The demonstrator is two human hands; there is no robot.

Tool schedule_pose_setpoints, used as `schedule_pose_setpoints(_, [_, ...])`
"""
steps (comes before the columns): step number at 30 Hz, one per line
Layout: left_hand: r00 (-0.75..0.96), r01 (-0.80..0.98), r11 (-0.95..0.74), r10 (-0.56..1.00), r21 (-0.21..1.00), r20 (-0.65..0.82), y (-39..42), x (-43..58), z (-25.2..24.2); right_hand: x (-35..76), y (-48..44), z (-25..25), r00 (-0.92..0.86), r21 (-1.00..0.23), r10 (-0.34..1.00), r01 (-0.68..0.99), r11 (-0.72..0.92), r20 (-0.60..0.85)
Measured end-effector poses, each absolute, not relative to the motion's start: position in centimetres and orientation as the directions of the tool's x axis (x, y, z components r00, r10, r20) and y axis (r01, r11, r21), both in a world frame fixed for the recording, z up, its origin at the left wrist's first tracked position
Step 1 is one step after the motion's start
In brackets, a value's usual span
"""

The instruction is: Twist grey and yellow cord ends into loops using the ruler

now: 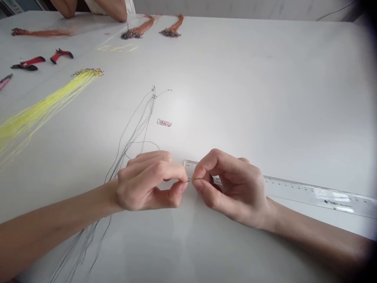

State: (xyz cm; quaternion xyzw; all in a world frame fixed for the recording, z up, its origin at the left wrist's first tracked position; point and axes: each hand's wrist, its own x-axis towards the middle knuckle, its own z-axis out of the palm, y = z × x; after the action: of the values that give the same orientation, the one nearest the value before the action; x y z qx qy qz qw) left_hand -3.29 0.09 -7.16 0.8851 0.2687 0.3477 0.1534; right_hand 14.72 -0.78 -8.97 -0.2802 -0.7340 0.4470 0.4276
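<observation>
My left hand (pixel 151 182) and my right hand (pixel 232 186) meet over the table, each with thumb and forefinger pinched together. A short bit of thin fishing line (pixel 190 180) runs between the two pinches, looking greyish to brassy; whether a hook is on it I cannot tell. Beside and under my left wrist lies a loose bundle of grey fishing lines (pixel 129 147) with small hooks (pixel 153 91) at the far end. One strand curves toward my left hand. Beneath my right hand, partly covered, is a clear ruler (pixel 309 194).
A small wrapped packet (pixel 164 123) lies beyond my hands. On the left are yellow lines (pixel 50 102) with hooks, red-handled pliers (pixel 31 63), and more pliers (pixel 61 55). Orange line bundles (pixel 144 27) lie at the back, near another person's forearms (pixel 113 8).
</observation>
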Motion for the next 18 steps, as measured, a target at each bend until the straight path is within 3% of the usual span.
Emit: schedule_pose_setpoints(18, [0.619, 0.335, -0.778, 0.607, 0.532, 0.498, 0.35, -3.39, -7.09, 14.74, -0.81, -8.99, -0.473, -0.891, 0.793, 0.033, 0.452, 0.384])
